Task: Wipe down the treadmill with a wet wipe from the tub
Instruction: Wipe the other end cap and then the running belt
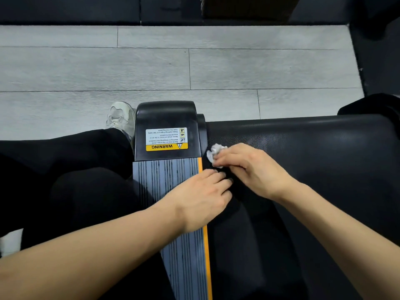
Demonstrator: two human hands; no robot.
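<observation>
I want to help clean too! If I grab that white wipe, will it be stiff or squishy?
Probably squishy: the wipe is crumpled into a soft wad under the right hand, so it likely flops and folds. It looks small and thin, so it is probably very light. Pushed along the belt, it should slide, not roll.

There is one view, from a camera on the person's head. It looks forward and steeply down over both forearms, which enter from the bottom edge and meet near the middle. The left hand and right hand sit close below the lens, over the rear end of the treadmill. The wide lens bends straight lines near the edges. Farther out, toward the top, the view takes in the grey plank floor and a dark mat beyond it.
</observation>
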